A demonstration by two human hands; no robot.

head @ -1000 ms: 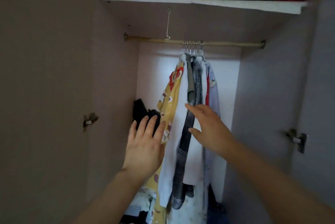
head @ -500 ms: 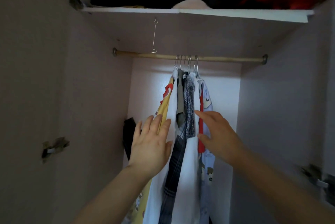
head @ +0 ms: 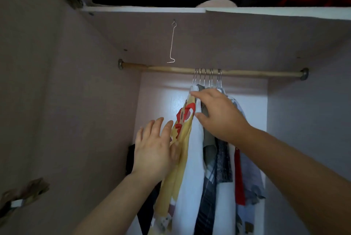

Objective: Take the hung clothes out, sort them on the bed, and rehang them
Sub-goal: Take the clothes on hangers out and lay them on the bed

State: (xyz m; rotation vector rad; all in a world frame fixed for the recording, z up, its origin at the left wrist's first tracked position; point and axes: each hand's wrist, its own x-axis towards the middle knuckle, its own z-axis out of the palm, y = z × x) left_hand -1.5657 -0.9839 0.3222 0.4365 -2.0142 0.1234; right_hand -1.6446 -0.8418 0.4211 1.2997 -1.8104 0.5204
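Fingers (head: pixel 158 127) of the left hand (head: pixel 153 153) lie straight and flat against the yellow garment (head: pixel 185 135), gripping nothing. The right hand (head: pixel 222 116) spreads across the shoulders of the clothes (head: pixel 191 168), index and thumb apart, not closed on anything. Step in hand: taking the clothes out (none looks removed yet). They hang bunched on hangers (head: pixel 207 77) mid-rod (head: pixel 167 69). The next move, I judge, calls for gathering the hooks and lifting them over the rod. A wire hook (head: pixel 171 44) dangles left, well apart; the shelf (head: pixel 142 9) above may limit lift.
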